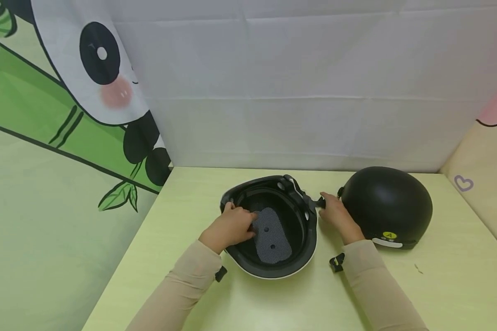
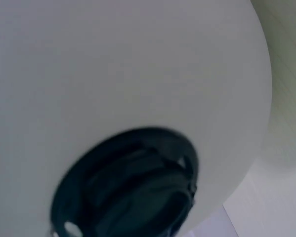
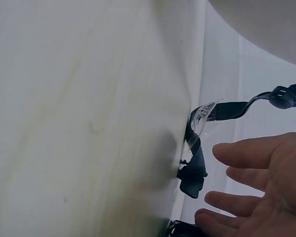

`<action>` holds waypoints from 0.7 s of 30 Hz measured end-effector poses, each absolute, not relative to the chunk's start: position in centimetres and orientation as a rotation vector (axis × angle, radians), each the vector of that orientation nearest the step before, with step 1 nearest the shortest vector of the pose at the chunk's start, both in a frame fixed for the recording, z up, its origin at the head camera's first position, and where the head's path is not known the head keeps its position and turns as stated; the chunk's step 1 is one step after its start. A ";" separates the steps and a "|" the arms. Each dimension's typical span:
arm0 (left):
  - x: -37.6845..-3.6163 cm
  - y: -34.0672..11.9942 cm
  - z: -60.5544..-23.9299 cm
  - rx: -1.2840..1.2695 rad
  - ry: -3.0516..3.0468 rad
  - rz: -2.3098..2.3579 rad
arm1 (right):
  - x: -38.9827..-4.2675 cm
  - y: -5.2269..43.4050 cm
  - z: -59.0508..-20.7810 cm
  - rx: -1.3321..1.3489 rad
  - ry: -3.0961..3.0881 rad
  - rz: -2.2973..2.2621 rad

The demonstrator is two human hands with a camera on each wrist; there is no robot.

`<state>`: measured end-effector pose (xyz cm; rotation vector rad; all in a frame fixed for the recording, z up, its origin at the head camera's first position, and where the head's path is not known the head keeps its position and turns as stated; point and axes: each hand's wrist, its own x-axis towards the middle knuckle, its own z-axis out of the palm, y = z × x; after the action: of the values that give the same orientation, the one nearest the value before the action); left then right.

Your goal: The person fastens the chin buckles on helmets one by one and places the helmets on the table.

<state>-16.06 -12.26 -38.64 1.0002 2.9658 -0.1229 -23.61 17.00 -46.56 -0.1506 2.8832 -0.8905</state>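
Observation:
A helmet (image 1: 314,239) with a pale outer shell and black inside lies upside down on the table; a grey ribbed pad (image 1: 271,236) lines it. My left hand (image 1: 232,225) grips its left rim, some fingers reaching inside. In the left wrist view the pale shell (image 2: 138,74) fills most of the picture, and no fingers show. My right hand (image 1: 336,214) is at the helmet's right side, beside its black chin strap (image 3: 229,110). In the right wrist view its fingers are spread and relaxed, near the strap's dangling end and clear chin piece (image 3: 202,118).
A black helmet (image 1: 387,204) with a yellow round sticker stands dome up, close to my right wrist. The pale wooden table (image 1: 182,193) meets a white cloth backdrop (image 1: 294,115) behind. Printed cloth walls (image 1: 45,207) flank it.

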 end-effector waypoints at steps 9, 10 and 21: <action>-16.0 -12.7 -38.9 1.018 3.006 -0.158 | -24.0 17.0 -47.2 -0.140 2.877 -0.855; -16.0 -12.7 -38.9 1.025 3.012 -0.172 | -24.0 17.0 -47.2 -0.140 2.879 -0.846; -15.7 -12.9 -39.1 1.040 3.044 -0.195 | -24.2 16.6 -47.2 -0.077 2.878 -0.704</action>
<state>-15.66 -12.87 -39.10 1.0403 3.0439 -0.1949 -24.16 16.56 -47.17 -0.0773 2.8785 -0.7040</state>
